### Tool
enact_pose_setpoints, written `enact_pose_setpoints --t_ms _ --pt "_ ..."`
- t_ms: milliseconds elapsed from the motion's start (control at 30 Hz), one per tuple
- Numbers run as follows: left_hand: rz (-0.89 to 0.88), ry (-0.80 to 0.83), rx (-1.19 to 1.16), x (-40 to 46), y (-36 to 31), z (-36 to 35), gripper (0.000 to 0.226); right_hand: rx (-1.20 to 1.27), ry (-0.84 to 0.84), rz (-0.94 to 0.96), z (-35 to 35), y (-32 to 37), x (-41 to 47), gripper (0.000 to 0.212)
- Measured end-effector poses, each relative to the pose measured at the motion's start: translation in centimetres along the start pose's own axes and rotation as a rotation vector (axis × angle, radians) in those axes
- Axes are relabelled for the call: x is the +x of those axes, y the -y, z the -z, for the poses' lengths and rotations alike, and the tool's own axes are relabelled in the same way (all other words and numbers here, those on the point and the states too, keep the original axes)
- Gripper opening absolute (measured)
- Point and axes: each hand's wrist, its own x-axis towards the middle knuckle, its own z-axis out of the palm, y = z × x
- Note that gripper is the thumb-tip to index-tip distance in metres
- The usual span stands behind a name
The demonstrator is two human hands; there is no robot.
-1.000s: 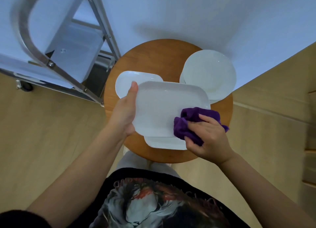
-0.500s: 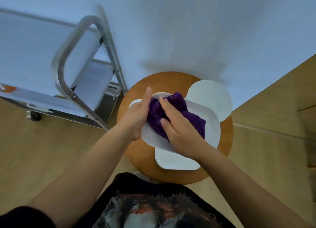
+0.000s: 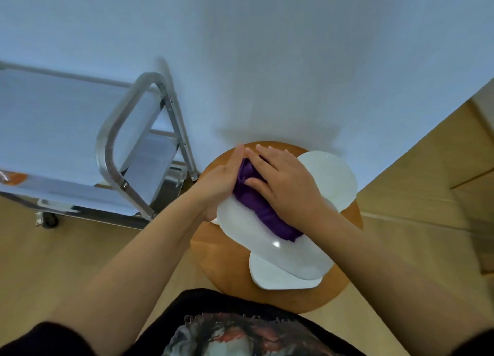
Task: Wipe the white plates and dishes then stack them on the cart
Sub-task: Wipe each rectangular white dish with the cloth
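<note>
A white rectangular dish [image 3: 280, 251] is held tilted above the round wooden table [image 3: 227, 270]. My left hand [image 3: 223, 180] grips its far left edge, thumb lying along the rim. My right hand [image 3: 284, 184] presses a purple cloth [image 3: 260, 208] flat onto the dish with straight fingers. Beneath it lies another white rectangular dish [image 3: 280, 281], and a round white plate [image 3: 334, 182] sits at the table's far right. The steel cart [image 3: 115, 131] stands to the left.
The cart's grey upper shelf [image 3: 58, 131] holds something orange [image 3: 13, 178] at its left edge. A caster wheel [image 3: 49, 219] rests on the wooden floor. A white wall rises behind the table. Wooden panelling runs along the right.
My right hand has pushed the cloth up the dish toward its far end, next to my left thumb. The view has tilted up, showing more of the cart and wall.
</note>
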Motion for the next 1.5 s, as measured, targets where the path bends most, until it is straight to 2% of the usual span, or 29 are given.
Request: enact_pose_setpoints --t_ms 67,133,233,300,367,433,500,567,667,800,1033,1133,1233,1400,1500 --pt "-0.048 -0.030 0.029 -0.1 -0.7 0.2 0.065 0.006 -0.135 -0.057 0.0 -0.1 0.4 0.047" --pt "-0.069 -0.024 0.053 -0.2 -1.2 0.3 0.060 0.118 -0.168 -0.255 0.2 -0.3 1.2 0.042" --pt "-0.054 -0.014 0.080 -0.3 -1.2 -0.1 0.065 0.249 -0.218 -0.521 0.5 -0.8 2.6 0.035" --pt "-0.077 -0.049 0.069 -0.5 -1.3 -0.3 0.063 0.345 -0.104 -0.449 1.1 -1.3 2.8 0.033" --pt "-0.109 -0.078 0.108 -0.7 -1.4 0.0 0.059 0.531 0.188 -0.216 2.2 -2.2 2.3 0.032" --pt "-0.115 -0.070 0.166 -0.9 -1.5 0.7 0.057 0.687 0.479 -0.156 3.7 -3.4 1.9 0.051" --pt "-0.130 -0.027 0.194 -1.2 -1.7 1.0 0.053 0.726 0.606 -0.200 4.4 -4.2 2.1 0.064" --pt "-0.164 0.005 0.184 -1.4 -1.8 1.1 0.054 0.736 0.566 -0.235 4.2 -4.4 2.6 0.060" --pt "-0.219 0.011 0.147 -1.6 -2.1 1.0 0.060 0.892 0.493 -0.297 4.1 -4.6 2.9 0.044" --pt "-0.255 -0.049 0.083 -1.8 -1.9 0.3 0.043 0.977 0.527 -0.330 4.9 -5.4 2.5 0.041" --pt "-0.290 -0.181 -0.005 -1.7 -3.2 0.8 0.041 1.071 0.564 -0.412 7.1 -8.3 1.2 0.024" --pt "-0.305 -0.207 -0.037 -1.8 -3.5 1.0 0.043 1.109 0.489 -0.455 6.9 -9.0 0.2 0.036" --pt "-0.295 -0.276 -0.103 -1.5 -3.7 1.2 0.043 1.260 0.332 -0.524 6.6 -9.0 -0.5 0.040" --pt "-0.271 -0.424 -0.280 -1.2 -3.8 0.8 0.034 1.477 -0.130 -0.803 4.5 -7.1 -1.4 0.044" --pt "-0.237 -0.496 -0.325 -0.9 -3.4 0.0 0.039 1.532 -0.372 -0.952 2.9 -6.0 -1.9 0.043"
